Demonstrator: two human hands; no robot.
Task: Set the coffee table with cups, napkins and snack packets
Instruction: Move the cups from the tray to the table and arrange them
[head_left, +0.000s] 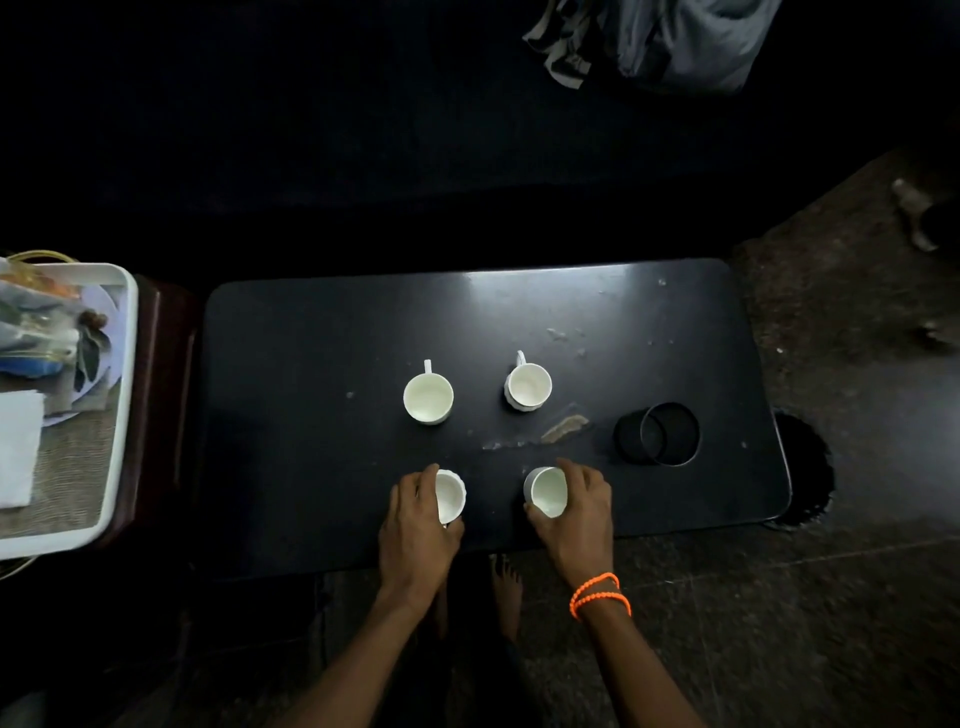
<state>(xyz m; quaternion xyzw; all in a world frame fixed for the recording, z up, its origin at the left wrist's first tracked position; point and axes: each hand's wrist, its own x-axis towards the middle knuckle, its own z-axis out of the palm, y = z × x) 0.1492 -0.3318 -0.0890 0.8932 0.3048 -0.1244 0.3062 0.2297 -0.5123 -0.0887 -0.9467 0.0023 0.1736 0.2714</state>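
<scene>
Dark table (322, 364), hands gripping 2 tilted cups

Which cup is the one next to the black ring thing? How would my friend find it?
Look at the dark rectangular coffee table, where four white ceramic cups stand in a square. Go to the far row, then its right side, nearest the black round ring. That far right cup stands free, its handle pointing away, while the person's hands grip the two near cups.

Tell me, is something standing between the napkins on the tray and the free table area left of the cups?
Nothing visible does. The white napkins lie on the tray, left of the table. Only the tray's raised rim must be cleared. Both hands grip cups.
</scene>
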